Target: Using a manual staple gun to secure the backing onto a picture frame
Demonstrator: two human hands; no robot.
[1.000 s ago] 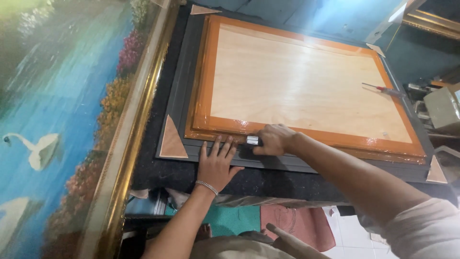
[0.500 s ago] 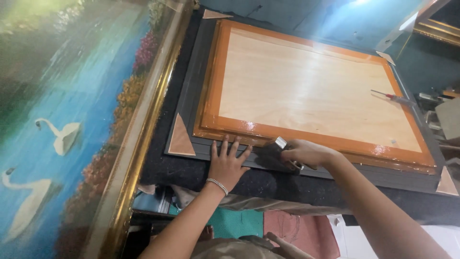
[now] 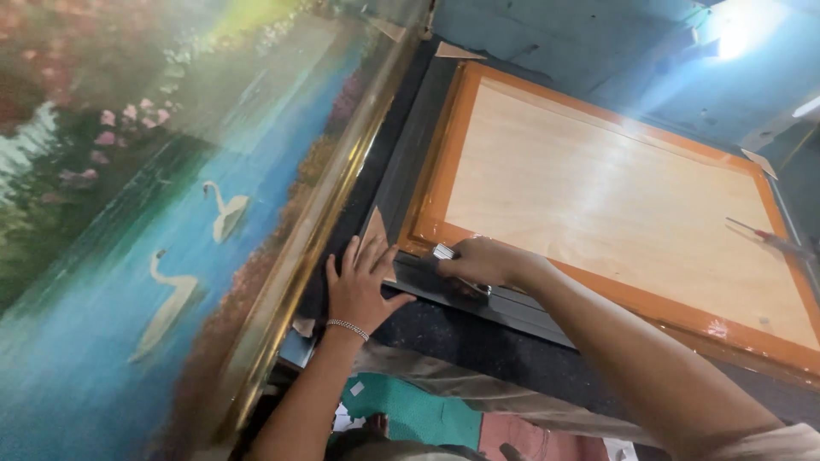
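- A blue-painted wall [image 3: 555, 34] stands behind the work surface, its face scuffed and marked.
- Bright white light [image 3: 739, 38] glares at the upper right and washes that part of the wall pale.
- A large painted picture of white swans on blue water, in a gilt frame [image 3: 171, 222], fills the left side, leaning at a slant.
- A dark, black-covered table top [image 3: 512, 358] carries the work.
- Below its near edge lies floor covering in green [image 3: 410, 410] and reddish [image 3: 530, 435] patches, with small white scraps.
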